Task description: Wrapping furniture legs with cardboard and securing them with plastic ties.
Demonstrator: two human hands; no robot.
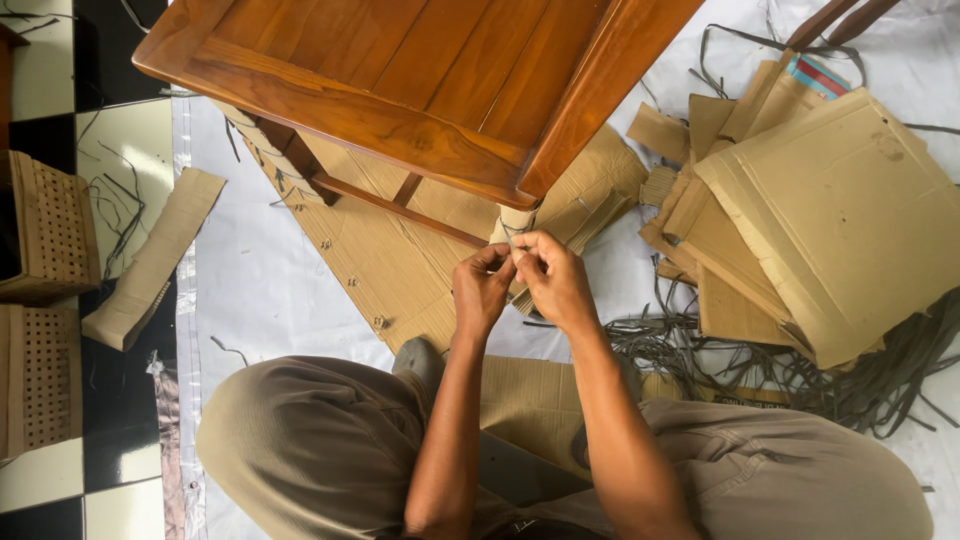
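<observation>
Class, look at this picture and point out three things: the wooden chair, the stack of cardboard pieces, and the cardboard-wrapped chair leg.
wooden chair (pixel 400 60): head view, on the slatted seat.
stack of cardboard pieces (pixel 840 210): head view, on the top sheet.
cardboard-wrapped chair leg (pixel 516 218): head view, on the wrap just above the fingers.

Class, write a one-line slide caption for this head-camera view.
Both hands, left hand and right hand, pinch a thin strip round a cardboard-wrapped chair leg.

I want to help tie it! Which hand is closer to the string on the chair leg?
Probably the right hand: its fingertips pinch the string below the wrapped chair leg. The left hand only meets it.
</observation>
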